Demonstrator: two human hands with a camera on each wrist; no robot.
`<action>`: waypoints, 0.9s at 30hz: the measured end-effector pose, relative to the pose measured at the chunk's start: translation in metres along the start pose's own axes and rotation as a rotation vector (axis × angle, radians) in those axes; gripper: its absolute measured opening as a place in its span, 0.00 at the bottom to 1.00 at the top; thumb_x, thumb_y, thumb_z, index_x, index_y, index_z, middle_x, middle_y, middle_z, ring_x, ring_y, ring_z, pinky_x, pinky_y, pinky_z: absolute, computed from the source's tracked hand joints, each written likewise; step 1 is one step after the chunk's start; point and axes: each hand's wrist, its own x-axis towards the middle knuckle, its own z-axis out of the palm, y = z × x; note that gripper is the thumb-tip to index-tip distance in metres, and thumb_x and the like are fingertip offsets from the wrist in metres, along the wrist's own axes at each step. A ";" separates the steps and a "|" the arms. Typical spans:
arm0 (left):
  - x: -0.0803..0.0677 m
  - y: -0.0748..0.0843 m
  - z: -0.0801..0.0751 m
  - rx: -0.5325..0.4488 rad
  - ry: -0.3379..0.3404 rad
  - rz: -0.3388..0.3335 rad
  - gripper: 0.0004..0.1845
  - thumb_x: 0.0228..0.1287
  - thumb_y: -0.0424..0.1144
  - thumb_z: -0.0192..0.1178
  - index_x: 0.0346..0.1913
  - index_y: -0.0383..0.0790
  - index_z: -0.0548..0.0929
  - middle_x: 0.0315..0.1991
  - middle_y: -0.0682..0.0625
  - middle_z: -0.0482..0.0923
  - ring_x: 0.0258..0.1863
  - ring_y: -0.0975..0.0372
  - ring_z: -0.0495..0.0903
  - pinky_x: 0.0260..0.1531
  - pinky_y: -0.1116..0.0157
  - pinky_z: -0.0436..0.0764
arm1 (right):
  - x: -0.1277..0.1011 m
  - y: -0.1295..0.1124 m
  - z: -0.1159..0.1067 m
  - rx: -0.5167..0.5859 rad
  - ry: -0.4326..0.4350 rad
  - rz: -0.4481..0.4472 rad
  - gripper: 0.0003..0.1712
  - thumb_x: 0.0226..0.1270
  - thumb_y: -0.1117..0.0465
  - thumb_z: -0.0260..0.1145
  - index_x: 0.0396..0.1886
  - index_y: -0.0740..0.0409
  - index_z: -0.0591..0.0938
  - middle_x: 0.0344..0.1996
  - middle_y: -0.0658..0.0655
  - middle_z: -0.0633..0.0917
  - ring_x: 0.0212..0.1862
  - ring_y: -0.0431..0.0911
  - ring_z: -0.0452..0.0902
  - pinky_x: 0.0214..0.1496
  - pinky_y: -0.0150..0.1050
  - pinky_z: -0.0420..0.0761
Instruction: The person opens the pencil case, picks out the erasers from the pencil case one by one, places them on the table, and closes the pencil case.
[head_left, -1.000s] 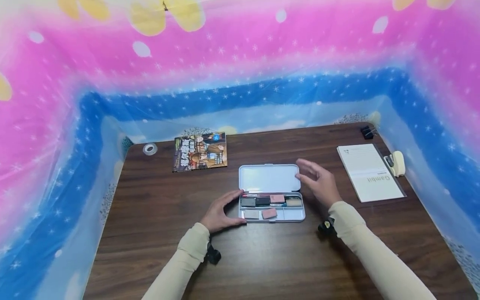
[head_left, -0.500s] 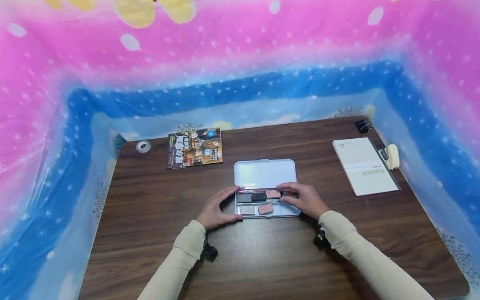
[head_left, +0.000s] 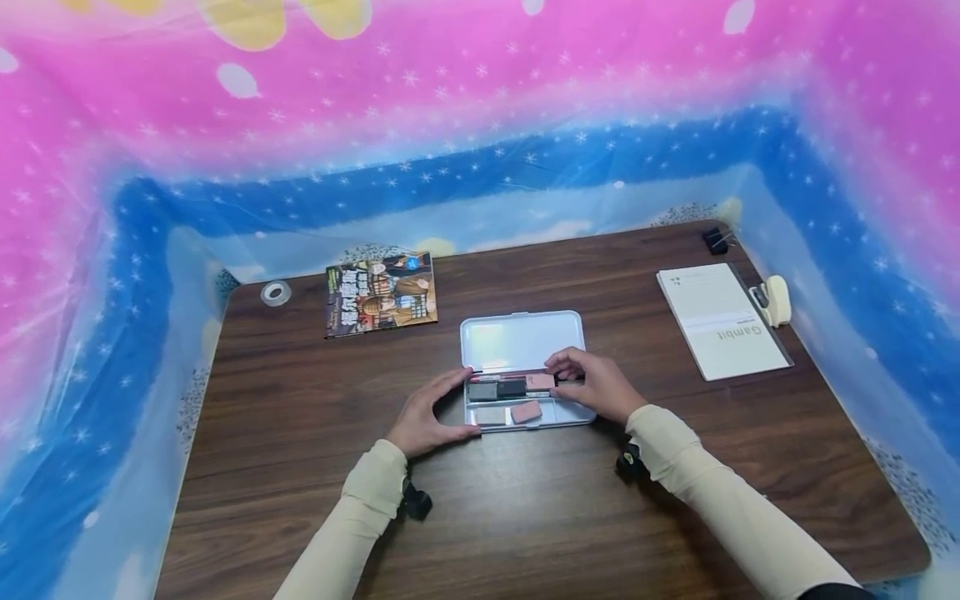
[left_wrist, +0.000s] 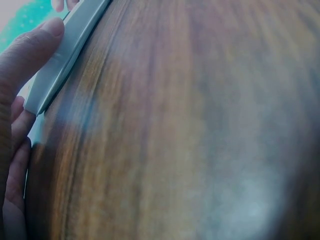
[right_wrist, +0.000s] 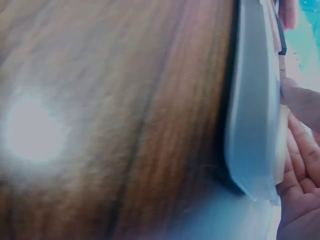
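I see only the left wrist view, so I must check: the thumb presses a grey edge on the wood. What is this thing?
Observer: It is a tin case, open, with its lid lying flat behind the tray.
Operator: Where is the other hand?
Observer: The right hand is over the tray's right end, with curled fingertips at the upper row, beside a pink eraser.
Operator: Is anything else in the tray?
Observer: Yes, a second pink eraser lies tilted in the lower row, apart from both hands.
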 end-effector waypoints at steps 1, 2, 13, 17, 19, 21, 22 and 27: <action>0.001 0.000 0.000 -0.001 0.001 -0.003 0.50 0.53 0.42 0.85 0.79 0.46 0.72 0.76 0.47 0.71 0.76 0.51 0.68 0.76 0.46 0.66 | 0.001 -0.001 -0.001 -0.003 -0.004 0.007 0.19 0.64 0.67 0.79 0.53 0.54 0.86 0.48 0.50 0.90 0.48 0.43 0.85 0.56 0.43 0.87; 0.001 0.000 -0.001 -0.002 0.003 -0.006 0.50 0.53 0.42 0.85 0.79 0.46 0.72 0.76 0.47 0.71 0.76 0.51 0.68 0.76 0.46 0.65 | 0.002 -0.002 -0.002 -0.004 -0.007 0.015 0.19 0.64 0.68 0.79 0.53 0.54 0.86 0.47 0.50 0.90 0.47 0.43 0.85 0.55 0.43 0.87; 0.000 0.000 0.003 0.036 0.013 -0.009 0.50 0.52 0.44 0.85 0.78 0.46 0.72 0.76 0.45 0.72 0.75 0.49 0.70 0.74 0.43 0.67 | 0.002 0.002 -0.017 0.124 0.068 -0.023 0.15 0.65 0.72 0.76 0.50 0.59 0.86 0.45 0.55 0.90 0.47 0.47 0.87 0.53 0.39 0.88; -0.001 0.001 0.002 0.025 0.017 -0.006 0.50 0.52 0.44 0.85 0.78 0.46 0.72 0.76 0.45 0.71 0.75 0.49 0.69 0.75 0.44 0.67 | 0.008 0.017 -0.047 0.184 0.192 -0.019 0.16 0.65 0.73 0.75 0.51 0.62 0.85 0.48 0.60 0.89 0.49 0.49 0.87 0.53 0.33 0.86; -0.001 0.001 0.002 0.024 0.018 -0.007 0.50 0.51 0.44 0.85 0.78 0.47 0.72 0.76 0.46 0.71 0.75 0.49 0.69 0.75 0.44 0.67 | 0.013 0.029 -0.063 0.193 0.258 -0.005 0.17 0.66 0.75 0.74 0.53 0.65 0.84 0.50 0.63 0.89 0.50 0.48 0.86 0.52 0.29 0.85; -0.001 0.001 0.002 0.026 0.019 -0.002 0.50 0.51 0.44 0.85 0.78 0.47 0.72 0.75 0.45 0.72 0.75 0.49 0.70 0.74 0.44 0.67 | 0.019 0.041 -0.077 0.187 0.309 0.026 0.17 0.67 0.75 0.73 0.54 0.66 0.83 0.51 0.65 0.88 0.49 0.46 0.86 0.51 0.26 0.84; -0.001 0.001 0.002 0.029 0.020 0.001 0.50 0.51 0.44 0.85 0.78 0.46 0.72 0.75 0.45 0.72 0.75 0.49 0.70 0.74 0.44 0.67 | 0.021 0.046 -0.083 0.182 0.325 0.044 0.17 0.67 0.75 0.73 0.54 0.67 0.83 0.52 0.66 0.88 0.49 0.45 0.86 0.51 0.26 0.84; -0.001 -0.001 0.003 0.050 0.025 0.013 0.49 0.52 0.43 0.85 0.78 0.46 0.73 0.75 0.45 0.72 0.74 0.49 0.70 0.73 0.44 0.69 | 0.031 0.067 -0.097 0.125 0.330 0.163 0.16 0.70 0.73 0.72 0.55 0.67 0.83 0.53 0.68 0.88 0.51 0.50 0.87 0.48 0.24 0.83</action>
